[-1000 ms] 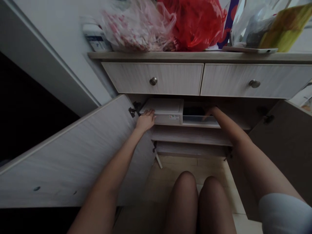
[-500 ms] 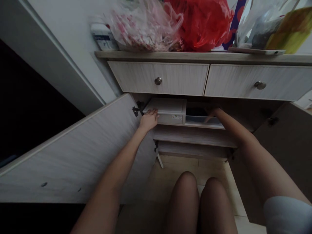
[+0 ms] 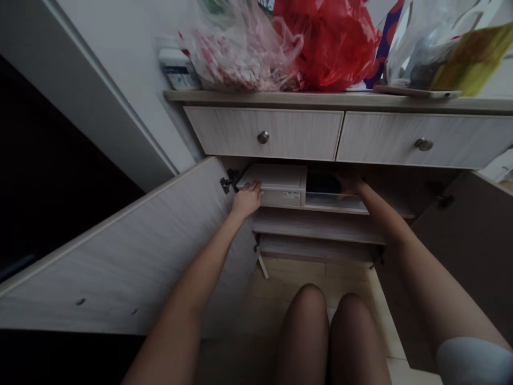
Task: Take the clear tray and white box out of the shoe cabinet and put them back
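Note:
My left hand [image 3: 247,198] rests on the front left corner of a white lidded box [image 3: 276,176] on the cabinet's upper shelf, its fingers lying over the top edge. Beside that box is a tray with a clear front [image 3: 334,200], with a dark item [image 3: 324,183] in it. My right hand [image 3: 351,184] reaches into the shadow over this tray, at the right side of the dark item. Its fingers are dim, and whether they grip the item cannot be made out.
Two open doors [image 3: 152,256] [image 3: 460,256] flank the cabinet. Above are two closed drawers [image 3: 300,125] with knobs. On the top stand a white bottle [image 3: 179,69], a pink-white bag [image 3: 244,59], a red bag [image 3: 328,48] and a flat device [image 3: 417,92]. My knees are below.
The view has shifted slightly. My right hand has moved a little within the tray, and more of the dark item shows. My left hand stays on the white box.

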A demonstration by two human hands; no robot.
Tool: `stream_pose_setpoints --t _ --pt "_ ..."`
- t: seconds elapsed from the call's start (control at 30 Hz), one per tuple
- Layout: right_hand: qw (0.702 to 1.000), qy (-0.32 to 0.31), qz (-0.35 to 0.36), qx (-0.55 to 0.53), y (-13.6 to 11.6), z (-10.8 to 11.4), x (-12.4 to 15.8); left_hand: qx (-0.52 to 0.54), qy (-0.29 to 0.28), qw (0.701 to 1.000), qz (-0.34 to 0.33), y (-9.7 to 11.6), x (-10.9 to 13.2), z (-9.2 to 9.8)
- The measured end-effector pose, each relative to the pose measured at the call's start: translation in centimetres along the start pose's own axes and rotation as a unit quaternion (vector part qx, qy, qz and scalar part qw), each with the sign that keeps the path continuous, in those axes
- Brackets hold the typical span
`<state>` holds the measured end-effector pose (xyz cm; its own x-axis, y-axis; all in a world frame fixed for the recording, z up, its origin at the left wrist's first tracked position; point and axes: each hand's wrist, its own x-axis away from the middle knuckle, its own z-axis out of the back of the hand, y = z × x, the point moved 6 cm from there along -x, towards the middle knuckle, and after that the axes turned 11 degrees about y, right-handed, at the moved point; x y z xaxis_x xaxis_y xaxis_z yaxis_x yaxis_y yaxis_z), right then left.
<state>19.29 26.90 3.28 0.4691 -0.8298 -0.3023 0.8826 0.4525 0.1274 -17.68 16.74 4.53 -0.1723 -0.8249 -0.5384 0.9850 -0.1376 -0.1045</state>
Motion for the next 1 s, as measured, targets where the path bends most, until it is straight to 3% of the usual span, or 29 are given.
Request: stream_pose_setpoints --t 0.1,0.3,0.4,0.47,0.57,0.67,0.83,1.0 --pt "0.999 0.005 -0.016 0.039 -0.1 2.3 0.4 0.004 0.000 1.000 -0.007 -0.1 -0.2 -0.1" --pt "0.986 0.125 -0.021 0.111 1.3 7.5 3.4 -0.003 -0.004 1.000 -0.012 0.0 -0.3 0.1" --pt "0.977 0.149 -0.097 0.121 3.8 9.0 5.8 -0.003 -0.003 1.000 -0.014 0.1 -0.3 0.3" --pt "0.965 0.135 -0.197 0.107 6.1 9.3 7.6 -0.002 -0.002 1.000 -0.016 0.1 -0.3 0.4" --pt "0.922 0.067 -0.378 0.052 9.8 8.2 10.7 -0.001 -0.002 1.000 -0.017 0.1 -0.4 0.3" --pt "0.874 -0.001 -0.486 0.007 12.2 5.6 13.3 -0.001 -0.003 1.000 -0.015 0.1 -0.4 0.2" --pt "0.842 -0.061 -0.537 -0.015 12.9 0.9 14.4 0.002 -0.002 1.000 -0.019 -0.1 -0.4 -0.1" --pt "0.834 -0.044 -0.550 -0.014 12.7 -0.9 12.7 0.002 -0.002 1.000 -0.012 -0.2 -0.4 -0.1"
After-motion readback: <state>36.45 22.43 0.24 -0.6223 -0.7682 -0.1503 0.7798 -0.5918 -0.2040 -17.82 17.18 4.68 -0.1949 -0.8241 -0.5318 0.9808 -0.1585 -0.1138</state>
